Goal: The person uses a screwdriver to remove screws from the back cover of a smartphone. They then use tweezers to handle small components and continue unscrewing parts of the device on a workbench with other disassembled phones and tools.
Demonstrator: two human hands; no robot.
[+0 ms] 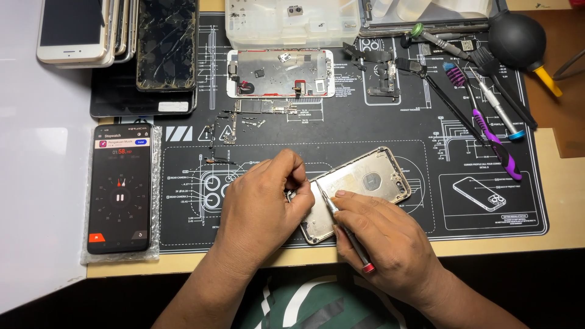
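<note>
Mat [365,131] edge near both hands; right side open.

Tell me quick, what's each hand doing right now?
Left hand: fingers curled shut at the edge of the empty phone housing; anything pinched is hidden.
Right hand: closed on a red-tipped screwdriver.

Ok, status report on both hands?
Left hand pinching at phone housing edge. Right hand holds screwdriver, tip on housing. Nothing obstructing.

A phone housing [359,189] lay on the mat [365,122], a stopwatch phone [120,187] left, tools [481,116] behind-right.
</note>
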